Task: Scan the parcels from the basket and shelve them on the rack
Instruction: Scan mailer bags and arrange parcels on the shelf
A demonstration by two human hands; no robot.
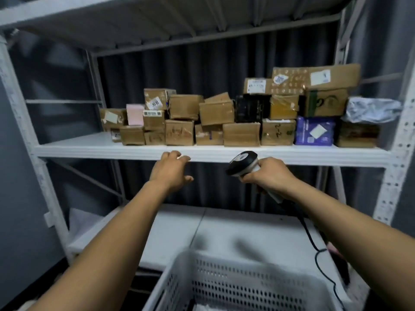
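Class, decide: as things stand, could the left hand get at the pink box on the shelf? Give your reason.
Probably yes. The left hand is empty at the shelf edge, and the pink box has its front and top uncovered, above a brown box.

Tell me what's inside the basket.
Basket shows its perforated wall and a white sliver at the bottom edge; the floor is cut off by the frame, contents unclear.

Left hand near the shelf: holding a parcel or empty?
Empty. The left hand is at the shelf edge, fingers loosely spread with nothing between them.
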